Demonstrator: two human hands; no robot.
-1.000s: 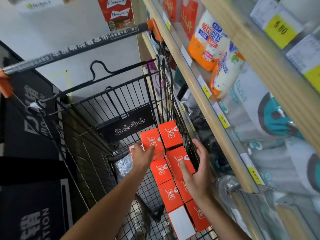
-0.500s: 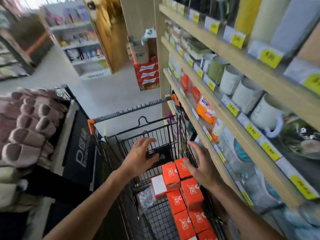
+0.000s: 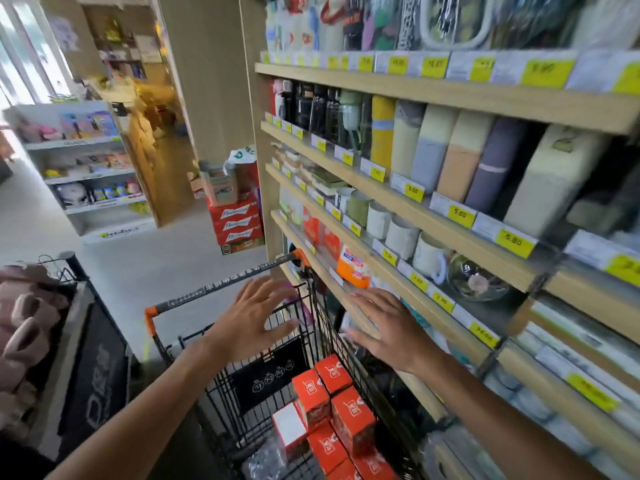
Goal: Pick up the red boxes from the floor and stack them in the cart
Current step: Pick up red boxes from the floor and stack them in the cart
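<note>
Both hands' fingers [image 3: 273, 289] spread, empty

Both hands empty, fingers spread, held above the black wire cart [image 3: 322, 327]: left hand [image 3: 254, 318] over the rear panel, right hand [image 3: 388, 327] just past the cart's right wall, in front of the wooden shelving [image 3: 398, 199]. Red boxes [image 3: 341, 415] stacked in two rows along the cart's right side. Orange-capped cart handle [image 3: 221, 289] beyond the hands.

Bare forearms, no sleeves visible
</note>
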